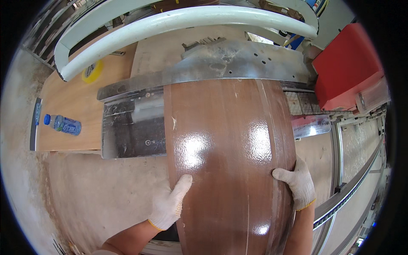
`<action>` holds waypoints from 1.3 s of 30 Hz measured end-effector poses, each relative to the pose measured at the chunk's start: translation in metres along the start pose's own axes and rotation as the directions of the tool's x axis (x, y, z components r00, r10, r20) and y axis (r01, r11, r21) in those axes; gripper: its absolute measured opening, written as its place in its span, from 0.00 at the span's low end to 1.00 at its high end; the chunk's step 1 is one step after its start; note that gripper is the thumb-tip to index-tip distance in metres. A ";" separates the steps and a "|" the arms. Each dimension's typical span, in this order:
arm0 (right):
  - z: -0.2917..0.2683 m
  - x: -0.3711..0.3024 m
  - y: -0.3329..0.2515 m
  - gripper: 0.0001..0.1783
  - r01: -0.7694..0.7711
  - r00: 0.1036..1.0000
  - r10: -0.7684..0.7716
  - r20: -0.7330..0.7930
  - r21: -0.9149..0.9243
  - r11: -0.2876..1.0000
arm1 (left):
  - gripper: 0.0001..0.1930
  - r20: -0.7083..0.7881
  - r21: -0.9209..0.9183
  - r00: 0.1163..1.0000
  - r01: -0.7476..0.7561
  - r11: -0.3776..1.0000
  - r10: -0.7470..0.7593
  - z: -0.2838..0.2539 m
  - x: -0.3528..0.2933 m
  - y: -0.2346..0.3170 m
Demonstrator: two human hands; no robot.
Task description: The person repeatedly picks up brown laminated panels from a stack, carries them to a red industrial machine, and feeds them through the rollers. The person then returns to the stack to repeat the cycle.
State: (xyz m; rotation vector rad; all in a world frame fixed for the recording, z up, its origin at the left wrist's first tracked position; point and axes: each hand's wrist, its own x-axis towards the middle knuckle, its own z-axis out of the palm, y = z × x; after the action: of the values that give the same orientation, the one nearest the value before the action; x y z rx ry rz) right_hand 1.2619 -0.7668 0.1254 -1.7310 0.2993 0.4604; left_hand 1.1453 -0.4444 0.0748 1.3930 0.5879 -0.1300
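Note:
A long brown wood-grain panel with a glossy surface runs from the lower edge up to a grey metal guard, where its far end passes out of sight. My left hand, in a white knit glove, grips the panel's left edge with the thumb on top and the fingers hidden below. On the opposite edge my right hand, gloved the same way, holds with its thumb lying over the surface and its fingers down the side. Left of the panel, a dark metal bed plate shows under the guard.
A white tubular bar arches across the far side. At right stand a red machine housing and a metal rail. A wooden board at left bears a plastic bottle and a yellow tape roll.

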 end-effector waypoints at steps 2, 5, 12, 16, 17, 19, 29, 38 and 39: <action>-0.008 0.002 0.000 0.45 -0.018 1.000 0.018 -0.002 0.028 0.999 | 0.16 -0.007 -0.026 1.000 0.015 1.000 -0.015 0.009 0.001 -0.001; -0.023 0.004 0.002 0.44 -0.010 1.000 0.011 -0.019 0.019 1.000 | 0.16 -0.010 -0.055 1.000 0.008 0.998 -0.008 0.024 0.003 -0.003; -0.059 0.012 0.004 0.42 -0.034 0.998 0.039 -0.054 0.082 0.996 | 0.17 -0.025 -0.050 0.997 0.074 0.996 -0.075 0.063 0.005 -0.009; -0.075 0.015 0.006 0.42 -0.008 0.998 0.014 -0.064 0.087 0.996 | 0.18 -0.016 0.005 0.998 0.061 0.998 -0.061 0.082 0.003 -0.004; -0.079 0.016 0.007 0.42 0.003 0.998 0.002 -0.058 0.094 0.996 | 0.18 -0.024 0.010 0.998 0.057 0.998 -0.057 0.086 0.003 -0.002; -0.088 0.019 0.009 0.44 0.004 0.999 0.000 -0.047 0.092 0.996 | 0.18 -0.022 0.020 0.999 0.042 0.999 -0.042 0.094 0.002 0.001; -0.150 0.035 0.015 0.46 -0.045 0.999 0.045 -0.014 -0.020 0.999 | 0.21 -0.028 -0.266 0.983 0.166 0.950 -0.180 0.143 0.008 -0.026; -0.239 0.056 0.025 0.41 -0.043 0.998 0.040 -0.041 -0.056 0.997 | 0.25 0.004 -0.251 0.989 0.142 0.958 -0.146 0.230 0.014 -0.025; -0.252 0.059 0.026 0.39 -0.033 0.999 0.031 -0.041 -0.046 0.998 | 0.25 -0.018 -0.168 0.994 0.104 0.980 -0.108 0.244 0.013 -0.020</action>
State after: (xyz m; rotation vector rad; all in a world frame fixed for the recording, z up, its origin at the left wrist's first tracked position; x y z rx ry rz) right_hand 1.3384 -1.0149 0.1166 -1.7848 0.3481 0.4595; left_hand 1.2243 -0.6760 0.0651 1.2024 0.6805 -0.1444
